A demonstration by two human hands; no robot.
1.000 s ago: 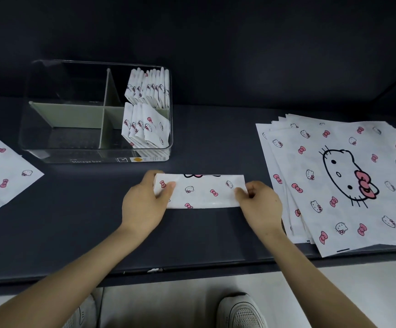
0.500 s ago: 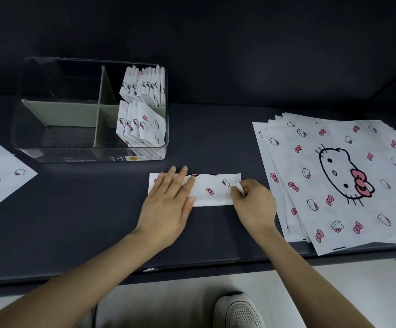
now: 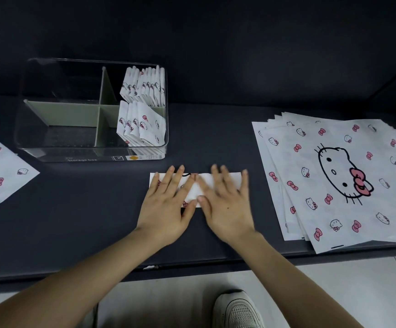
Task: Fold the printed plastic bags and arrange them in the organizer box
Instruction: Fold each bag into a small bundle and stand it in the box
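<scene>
Two hands press one folded bag strip (image 3: 195,191) flat at the near middle of the dark table (image 3: 97,221). I see my view's left hand (image 3: 168,209) and right hand (image 3: 225,207) lying palm-down on it, fingers straight and spread, gripping nothing, index fingertips close together. At ten o'clock from the strip, just beyond it, stands the clear organizer box (image 3: 92,155); folded bags (image 3: 142,124) stand upright in its two right-hand compartments, near and far. A fanned stack of flat printed bags (image 3: 334,181) lies at three o'clock, another flat bag (image 3: 0,176) at nine o'clock. At six o'clock, a white shoe (image 3: 237,308) shows on the floor.
</scene>
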